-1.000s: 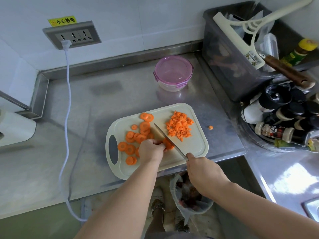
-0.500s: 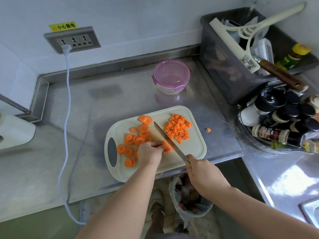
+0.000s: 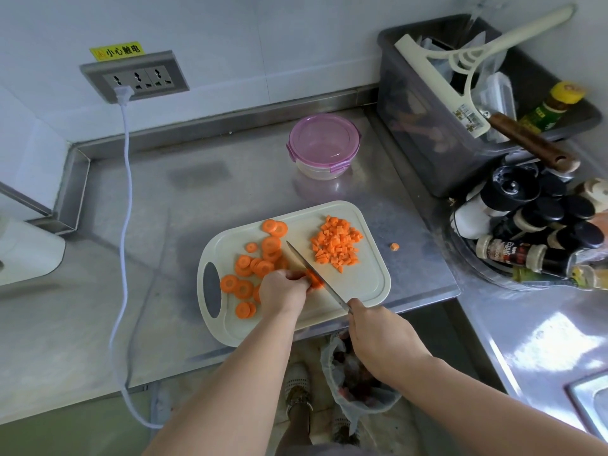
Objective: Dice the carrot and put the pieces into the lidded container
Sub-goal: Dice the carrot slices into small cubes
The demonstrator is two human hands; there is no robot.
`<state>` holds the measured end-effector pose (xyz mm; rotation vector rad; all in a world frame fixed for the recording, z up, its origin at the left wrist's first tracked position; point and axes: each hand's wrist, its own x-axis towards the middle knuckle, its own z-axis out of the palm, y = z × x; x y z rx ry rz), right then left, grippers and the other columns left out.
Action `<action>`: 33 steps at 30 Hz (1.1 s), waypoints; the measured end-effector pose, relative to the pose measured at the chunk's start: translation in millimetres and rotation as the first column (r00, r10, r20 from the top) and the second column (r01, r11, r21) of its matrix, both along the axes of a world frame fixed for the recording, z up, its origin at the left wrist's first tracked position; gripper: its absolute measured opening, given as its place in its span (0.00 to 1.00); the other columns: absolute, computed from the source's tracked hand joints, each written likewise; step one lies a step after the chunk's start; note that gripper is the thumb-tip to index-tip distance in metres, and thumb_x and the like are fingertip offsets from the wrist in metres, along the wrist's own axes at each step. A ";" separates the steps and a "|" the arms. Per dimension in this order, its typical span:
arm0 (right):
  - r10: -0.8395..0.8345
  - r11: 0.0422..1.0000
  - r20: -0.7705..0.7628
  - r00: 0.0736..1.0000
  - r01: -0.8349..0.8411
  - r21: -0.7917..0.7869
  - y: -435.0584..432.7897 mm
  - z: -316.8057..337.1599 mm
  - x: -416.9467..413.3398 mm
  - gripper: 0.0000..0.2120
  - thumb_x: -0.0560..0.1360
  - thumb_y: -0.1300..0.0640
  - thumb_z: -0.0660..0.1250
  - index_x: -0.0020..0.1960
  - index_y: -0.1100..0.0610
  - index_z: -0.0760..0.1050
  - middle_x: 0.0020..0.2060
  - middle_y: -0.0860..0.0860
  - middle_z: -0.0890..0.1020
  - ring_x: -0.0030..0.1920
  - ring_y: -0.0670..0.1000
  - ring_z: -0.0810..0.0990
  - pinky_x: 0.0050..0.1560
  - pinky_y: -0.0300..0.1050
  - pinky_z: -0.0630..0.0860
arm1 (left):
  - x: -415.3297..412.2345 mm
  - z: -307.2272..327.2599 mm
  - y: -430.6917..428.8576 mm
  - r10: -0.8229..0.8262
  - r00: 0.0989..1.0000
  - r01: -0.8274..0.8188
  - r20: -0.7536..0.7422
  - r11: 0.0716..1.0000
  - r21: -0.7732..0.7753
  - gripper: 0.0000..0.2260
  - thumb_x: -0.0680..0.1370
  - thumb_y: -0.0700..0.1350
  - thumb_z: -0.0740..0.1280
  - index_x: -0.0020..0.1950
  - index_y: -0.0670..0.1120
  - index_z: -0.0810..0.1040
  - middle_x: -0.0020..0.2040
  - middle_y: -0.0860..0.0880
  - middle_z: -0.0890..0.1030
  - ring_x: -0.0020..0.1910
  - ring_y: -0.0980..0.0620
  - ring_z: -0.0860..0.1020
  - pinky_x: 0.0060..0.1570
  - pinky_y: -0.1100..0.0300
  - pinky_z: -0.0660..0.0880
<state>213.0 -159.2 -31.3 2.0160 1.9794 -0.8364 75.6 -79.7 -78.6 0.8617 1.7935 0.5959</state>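
Worktop (image 3: pixel 197 199), stainless steel, with a raised back edge against a white wall.

Cutting board (image 3: pixel 362 284): pale cream plastic with a grey handle slot at its left end, lying at the near edge of the worktop. Carrot rounds (image 3: pixel 243 268) are scattered over its left half, some overlapping. Diced carrot (image 3: pixel 337 245) sits in a loose heap on the far right part of the board. One stray carrot bit (image 3: pixel 394 247) lies on the steel just off the board's right side.

Left hand (image 3: pixel 283 291): fingers curled down, pinning a carrot clump (image 3: pixel 314 279) to the board; knuckles just beside the blade.

Right hand (image 3: pixel 378 337): wrapped round the handle of the kitchen knife (image 3: pixel 309 268). The blade runs diagonally, tip toward the far left, its edge against the clump.

Lidded container (image 3: pixel 324 143): round and clear, with its pink-purple clip lid on. It stands behind the board and well apart from it.

Wall: grey socket panel (image 3: pixel 135 77) with three outlets. A white plug (image 3: pixel 123 93) sits in the left outlet, and its cable (image 3: pixel 126 192) trails across the worktop and over the near edge. Yellow sticker (image 3: pixel 116 50) above reads 小心触电.

Right side: a dark bin (image 3: pixel 414 120) holds a cream squeegee (image 3: pixel 460 83) with a barcode label too small to read. A yellow-capped bottle (image 3: pixel 552 106) has a green label, illegible. Spice bottles (image 3: pixel 533 218) with black caps are clustered nearby, their label text blurred.
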 end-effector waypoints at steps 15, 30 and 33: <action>-0.037 0.996 0.008 0.999 0.038 -0.078 4.9 -7.6 -1.3 0.14 0.81 0.59 0.55 0.66 0.54 0.63 0.44 0.51 0.79 0.40 0.50 0.79 0.41 0.47 0.81 | -2.7 -2.7 -0.2 0.031 0.999 -0.029 0.040 0.999 -0.037 0.07 0.71 0.41 0.72 0.36 0.52 0.79 0.40 0.46 0.84 0.43 0.46 0.83 0.51 0.49 0.80; -0.081 0.997 -0.083 0.993 0.082 0.009 -3.4 0.7 -5.1 0.10 0.81 0.58 0.54 0.60 0.55 0.68 0.43 0.53 0.81 0.41 0.55 0.81 0.43 0.54 0.80 | -1.5 3.3 -2.1 0.000 1.000 0.000 0.007 1.000 -0.010 0.08 0.72 0.40 0.72 0.35 0.52 0.79 0.39 0.46 0.84 0.45 0.45 0.83 0.52 0.50 0.79; -0.076 0.997 -0.078 0.994 0.078 0.014 -3.6 -0.1 -4.8 0.10 0.81 0.58 0.54 0.61 0.55 0.68 0.44 0.53 0.81 0.41 0.55 0.81 0.42 0.52 0.80 | -1.2 3.1 -1.7 0.009 1.000 -0.009 0.015 1.000 -0.009 0.08 0.71 0.41 0.73 0.35 0.52 0.79 0.40 0.46 0.84 0.46 0.44 0.82 0.52 0.48 0.79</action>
